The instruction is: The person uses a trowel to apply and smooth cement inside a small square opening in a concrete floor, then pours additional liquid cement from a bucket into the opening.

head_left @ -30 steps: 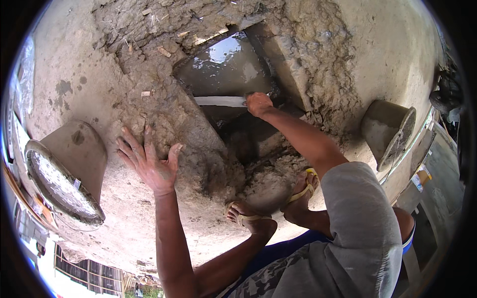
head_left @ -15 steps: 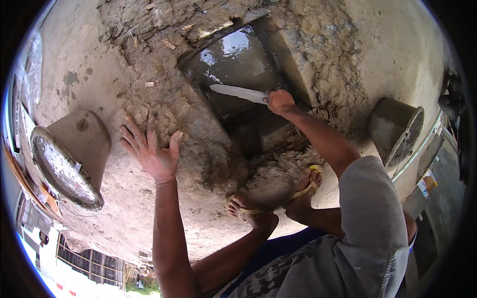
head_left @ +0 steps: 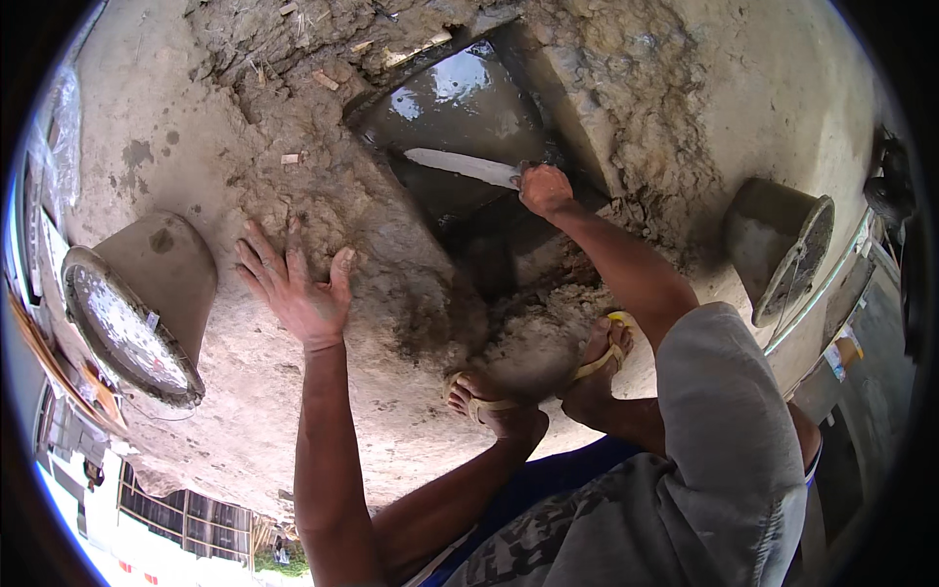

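Wet grey slurry (head_left: 460, 122) with a glossy surface fills a square-edged recess in the ground. Over its near part my right hand (head_left: 544, 188) is closed round the end of a long, pale, flat-bladed tool (head_left: 460, 166). The blade points left, its tip near the recess's left edge. Whether it touches the slurry I cannot tell. My left hand (head_left: 305, 293) is open, palm down with fingers spread, and seems to rest on the rough muddy ground left of the recess. It holds nothing.
Tilted to the left lies a mud-coated bucket (head_left: 161, 259); another bucket (head_left: 768, 235) lies at the right. Clumpy mud (head_left: 646, 108) surrounds the recess, with small brick-coloured chips (head_left: 291, 158) on it. My sandalled feet (head_left: 494, 406) are just below the recess.
My right hand has shifted slightly left and up, carrying the flat-bladed tool with it. My left hand stays spread in nearly the same spot.
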Demonstrator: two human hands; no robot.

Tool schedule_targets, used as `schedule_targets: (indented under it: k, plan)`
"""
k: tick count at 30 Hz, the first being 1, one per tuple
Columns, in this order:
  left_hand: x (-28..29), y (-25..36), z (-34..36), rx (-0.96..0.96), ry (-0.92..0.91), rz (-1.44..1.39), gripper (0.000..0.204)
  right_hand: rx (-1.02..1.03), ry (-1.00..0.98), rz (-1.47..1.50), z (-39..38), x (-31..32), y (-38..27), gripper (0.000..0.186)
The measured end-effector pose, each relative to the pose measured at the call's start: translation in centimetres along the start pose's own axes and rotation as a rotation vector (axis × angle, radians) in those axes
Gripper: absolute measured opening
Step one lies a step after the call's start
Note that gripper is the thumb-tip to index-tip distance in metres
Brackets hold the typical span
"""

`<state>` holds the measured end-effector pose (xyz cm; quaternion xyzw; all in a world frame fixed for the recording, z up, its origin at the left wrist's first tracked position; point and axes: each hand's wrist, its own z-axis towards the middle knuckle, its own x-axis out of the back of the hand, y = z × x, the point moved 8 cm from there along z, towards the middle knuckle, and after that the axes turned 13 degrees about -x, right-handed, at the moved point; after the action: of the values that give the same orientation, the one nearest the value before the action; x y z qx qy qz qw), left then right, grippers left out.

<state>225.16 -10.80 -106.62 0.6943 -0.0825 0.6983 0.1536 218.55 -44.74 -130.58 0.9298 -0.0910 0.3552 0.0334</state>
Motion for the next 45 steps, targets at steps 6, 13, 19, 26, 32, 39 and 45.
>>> schedule_targets:
  k: [6, 13, 19, 26, 32, 39, 45]
  plan:
    - [0.0, 0.2, 0.2, 0.006, -0.016, 0.005, 0.062, -0.01, -0.143, -0.006, 0.8, 1.1, 1.8, 0.028]
    - [-0.6, 0.0, 0.1, -0.033, 0.003, 0.01, 0.066, 0.158, -0.28, -0.033, 10.2, -1.8, -11.2, 0.025]
    - [-0.6, -0.4, 0.0, -0.014, -0.013, 0.002, 0.066, 0.156, -0.237, -0.184, 7.8, -5.4, -15.1, 0.028]
    - [-0.9, -0.4, -0.2, -0.032, -0.009, 0.01, 0.065, 0.004, -0.223, -0.215, 8.8, -2.0, -9.7, 0.03]
    - [-0.6, -0.5, -0.2, -0.03, -0.02, 0.02, 0.067, 0.014, -0.256, -0.357, 4.2, 1.9, -1.0, 0.025]
    - [-0.4, -0.3, 0.0, -0.039, -0.031, 0.039, 0.065, 0.059, -0.218, -0.255, 2.4, 4.5, 0.7, 0.027]
    - [-0.9, -0.2, 0.0, -0.023, -0.032, 0.001, 0.068, 0.165, -0.247, -0.157, 8.6, -1.9, -5.9, 0.028]
